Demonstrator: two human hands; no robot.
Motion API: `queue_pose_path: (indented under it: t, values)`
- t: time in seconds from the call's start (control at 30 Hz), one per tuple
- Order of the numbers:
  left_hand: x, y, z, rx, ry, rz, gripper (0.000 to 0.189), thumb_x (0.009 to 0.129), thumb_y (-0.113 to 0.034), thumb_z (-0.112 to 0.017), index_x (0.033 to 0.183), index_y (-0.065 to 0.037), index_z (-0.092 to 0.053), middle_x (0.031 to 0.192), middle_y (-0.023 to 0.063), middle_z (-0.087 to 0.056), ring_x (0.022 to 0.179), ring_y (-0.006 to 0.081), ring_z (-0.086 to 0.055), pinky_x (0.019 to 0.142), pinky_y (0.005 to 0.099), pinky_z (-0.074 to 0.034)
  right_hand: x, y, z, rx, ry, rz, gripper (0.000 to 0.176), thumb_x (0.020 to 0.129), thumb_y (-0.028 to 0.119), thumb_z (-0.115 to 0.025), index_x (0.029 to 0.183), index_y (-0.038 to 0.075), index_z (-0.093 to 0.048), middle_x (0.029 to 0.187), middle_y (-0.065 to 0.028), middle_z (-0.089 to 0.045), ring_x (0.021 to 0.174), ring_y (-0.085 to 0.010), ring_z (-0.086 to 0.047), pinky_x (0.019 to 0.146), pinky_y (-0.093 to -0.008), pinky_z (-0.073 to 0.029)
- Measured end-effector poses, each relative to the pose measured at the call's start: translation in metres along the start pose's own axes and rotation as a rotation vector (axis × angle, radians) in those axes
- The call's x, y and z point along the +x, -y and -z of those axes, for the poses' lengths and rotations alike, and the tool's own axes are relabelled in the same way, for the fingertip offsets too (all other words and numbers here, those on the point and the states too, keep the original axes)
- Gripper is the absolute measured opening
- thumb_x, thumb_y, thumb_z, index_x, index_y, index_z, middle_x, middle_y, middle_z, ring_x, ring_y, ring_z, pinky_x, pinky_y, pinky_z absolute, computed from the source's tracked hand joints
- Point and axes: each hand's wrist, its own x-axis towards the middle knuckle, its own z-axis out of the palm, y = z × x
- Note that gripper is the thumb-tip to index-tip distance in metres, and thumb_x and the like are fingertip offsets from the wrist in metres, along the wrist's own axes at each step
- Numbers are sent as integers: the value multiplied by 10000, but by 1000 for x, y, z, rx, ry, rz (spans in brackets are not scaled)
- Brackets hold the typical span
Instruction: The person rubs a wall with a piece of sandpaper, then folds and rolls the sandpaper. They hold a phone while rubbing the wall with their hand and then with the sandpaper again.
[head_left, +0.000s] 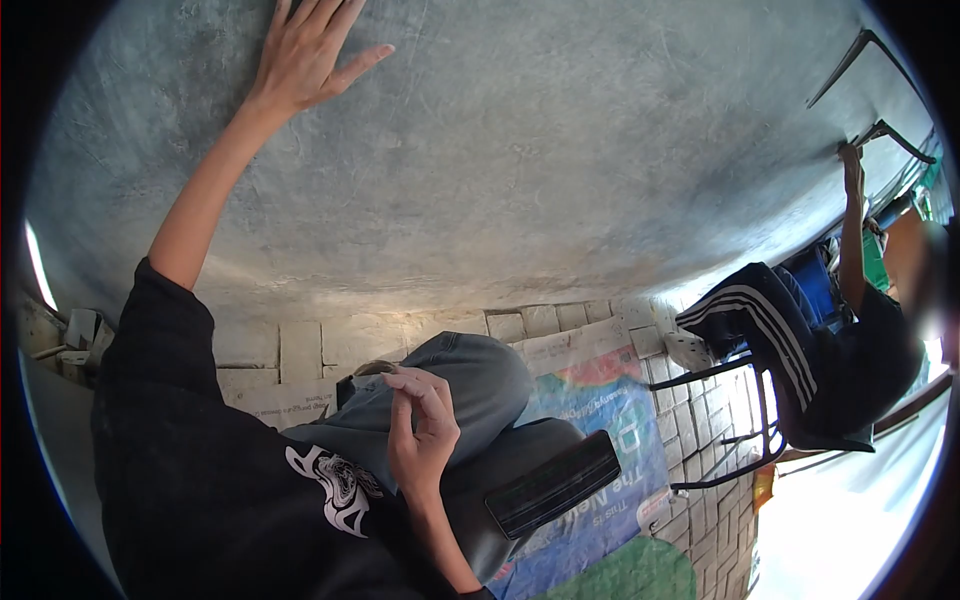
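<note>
My left hand (308,58) is raised with fingers spread against the grey wall (520,150); the fingertips run out of view at the top. My right hand (425,425) is held above my lap, its fingers curled and pressed to the thumb. Pale dust coats those fingers, and anything between them is too small to make out. Just behind it, a small round-rimmed object (374,368) shows in part near my knee in grey jeans (470,385). A black, flat, rectangular object (553,485) rests by my other leg.
A printed banner (625,450) lies under me on the paving bricks (690,520). To the right, another person (850,370) sits on a metal-legged chair (765,450), one hand at a dark angled frame (885,130) by the wall. Loose blocks (85,335) lie at far left.
</note>
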Motion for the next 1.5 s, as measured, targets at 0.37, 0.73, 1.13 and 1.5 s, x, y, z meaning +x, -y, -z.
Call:
queue_pose_path:
  t: [0.37,0.73,1.13,1.5]
  values:
    - [87,-71,-7,-109,-219,-217,960,853,-713,-318,1449,28,-187,1533,143,-149,1423,266,-117,1135,538,-102,0,-11,1,105,50,-44,158,878,-68,-522,933,-12,-660,1022,-116,-594,970,-167,-586,833,-252,-462]
    - [101,-101,-19,-147,-294,-243,979,844,-729,-305,1448,33,-187,1535,140,-149,1424,262,-121,1129,550,-128,3,-14,-1,-12,60,13,159,846,-73,-534,915,-5,-660,969,-126,-624,927,-187,-609,792,-254,-469]
    - [101,-101,-19,-203,-317,-242,964,851,-710,-326,1450,30,-178,1533,131,-159,1422,253,-132,1131,552,-130,4,-15,1,-33,67,-7,155,855,-64,-525,911,-10,-659,987,-120,-615,925,-172,-600,787,-247,-468]
    - [100,-101,-20,-191,-325,-244,940,859,-698,-330,1451,19,-190,1532,123,-170,1420,246,-144,1134,548,-125,4,-15,2,-21,67,-42,162,857,-71,-521,916,-12,-660,993,-113,-610,910,-158,-599,753,-227,-473]
